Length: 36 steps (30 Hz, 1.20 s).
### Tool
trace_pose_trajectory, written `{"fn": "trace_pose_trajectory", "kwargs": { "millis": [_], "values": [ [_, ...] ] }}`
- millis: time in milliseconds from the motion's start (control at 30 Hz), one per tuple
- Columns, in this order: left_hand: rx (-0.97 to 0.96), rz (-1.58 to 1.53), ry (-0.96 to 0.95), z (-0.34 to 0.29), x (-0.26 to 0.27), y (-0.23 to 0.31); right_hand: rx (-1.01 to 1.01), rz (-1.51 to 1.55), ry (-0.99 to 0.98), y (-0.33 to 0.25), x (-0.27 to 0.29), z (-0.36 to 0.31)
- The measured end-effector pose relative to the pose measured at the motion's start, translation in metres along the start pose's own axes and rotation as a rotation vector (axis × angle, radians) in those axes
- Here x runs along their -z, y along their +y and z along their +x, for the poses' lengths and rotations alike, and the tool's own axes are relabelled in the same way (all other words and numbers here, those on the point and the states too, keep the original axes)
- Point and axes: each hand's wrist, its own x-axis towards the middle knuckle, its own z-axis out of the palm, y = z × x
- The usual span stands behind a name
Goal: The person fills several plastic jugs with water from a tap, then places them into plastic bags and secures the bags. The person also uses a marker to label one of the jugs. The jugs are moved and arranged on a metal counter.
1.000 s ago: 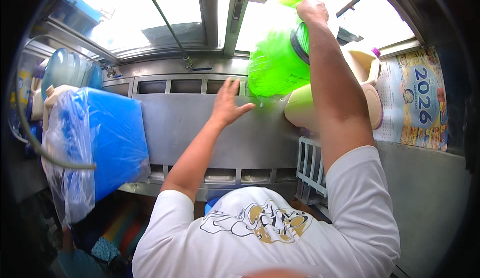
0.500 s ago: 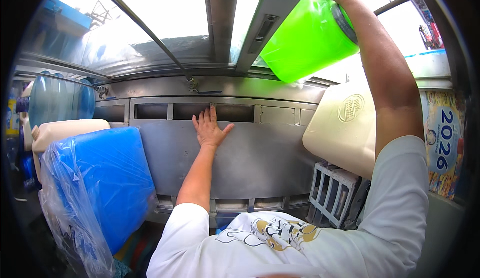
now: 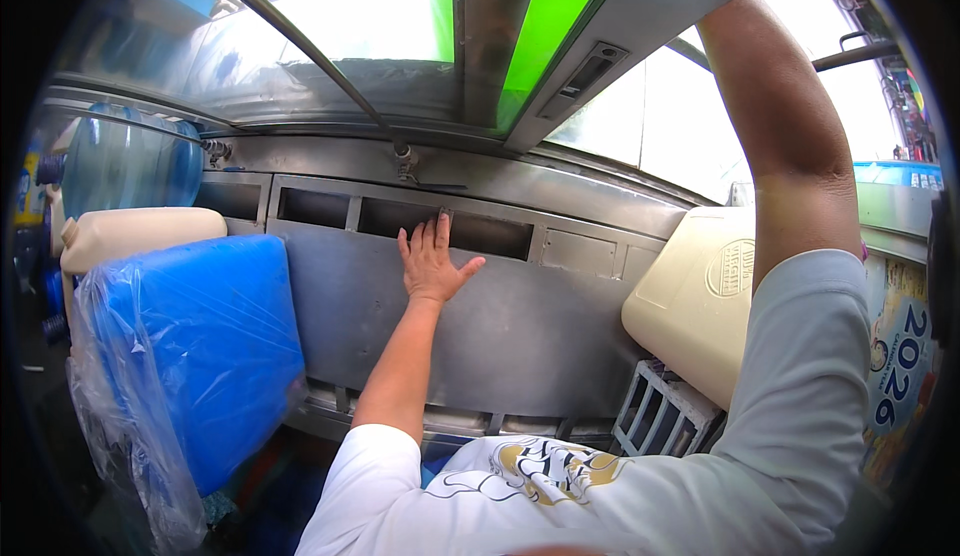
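Note:
My left hand [image 3: 432, 266] rests with fingers spread against a grey metal panel [image 3: 520, 326], its fingertips at the edge of a slot. Nothing is in it. My right arm [image 3: 780, 106] reaches up and out through the window opening; the hand itself is hidden behind the metal window frame [image 3: 660, 16]. Beyond that frame, a bright green plastic container [image 3: 560, 26] shows through the glass, only in part. Whether my right hand still holds it is hidden.
On the left stands a blue container [image 3: 215, 336] in clear plastic wrap, beside a beige jerrycan [image 3: 150, 236] and a clear blue water bottle [image 3: 130, 161]. At right, another beige jerrycan [image 3: 690, 306] leans above a grey crate [image 3: 660, 416]. A small tap [image 3: 405, 163] juts from the ledge.
The green container has moved left, outside behind the window frame, and my right hand has gone out of sight. My left hand stays spread on the panel. The view has shifted slightly.

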Motion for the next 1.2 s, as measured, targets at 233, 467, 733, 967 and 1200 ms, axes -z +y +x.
{"fn": "trace_pose_trajectory", "kwargs": {
  "millis": [233, 467, 733, 967, 1200],
  "values": [
    [0.007, -0.006, -0.021, 0.0, 0.0, -0.002, -0.241, 0.591, 0.539, 0.083, -0.046, -0.054],
    [0.024, -0.056, -0.033, -0.001, 0.003, -0.005, -0.574, 1.116, 0.274, 0.14, -0.152, -0.122],
    [0.037, -0.09, -0.048, 0.0, 0.004, -0.005, -0.525, 1.31, -0.052, 0.147, -0.188, -0.11],
    [0.038, -0.073, -0.08, 0.002, 0.005, -0.009, -0.368, 1.392, -0.395, 0.09, -0.227, -0.068],
    [0.069, -0.097, -0.132, 0.001, 0.007, -0.011, -0.061, 1.44, -0.852, -0.023, -0.305, 0.007]
  ]
}}
